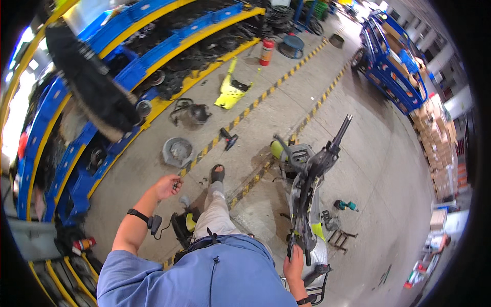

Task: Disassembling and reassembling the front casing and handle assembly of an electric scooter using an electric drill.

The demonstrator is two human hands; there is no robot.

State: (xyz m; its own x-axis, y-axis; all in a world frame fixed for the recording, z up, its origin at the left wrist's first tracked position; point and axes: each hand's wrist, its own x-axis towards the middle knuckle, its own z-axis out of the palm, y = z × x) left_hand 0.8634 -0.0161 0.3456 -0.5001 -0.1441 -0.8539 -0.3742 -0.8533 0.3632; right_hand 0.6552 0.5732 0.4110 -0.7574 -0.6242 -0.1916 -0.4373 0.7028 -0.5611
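Note:
My left hand (168,188) is held out at the left with its fingers curled around several small dark pieces, too small to name for sure. Just beyond it, a grey basin (177,152) rests on the floor. A partly stripped scooter (307,199) stands at my right, with bare frame parts and some yellow-green panels. Its black handlebar (318,165) runs from the far side back toward me. At the near end, my right hand (293,264) is closed on the handlebar by a black lever; the fingers are partly hidden.
Blue bins on yellow shelving (199,28) line the left. On the floor lie a black power drill (228,139), a green drill (346,205), a yellow-green panel (232,91) and a headlight-like part (192,112). A fire extinguisher (266,52) and blue cargo tricycle (391,66) stand farther off.

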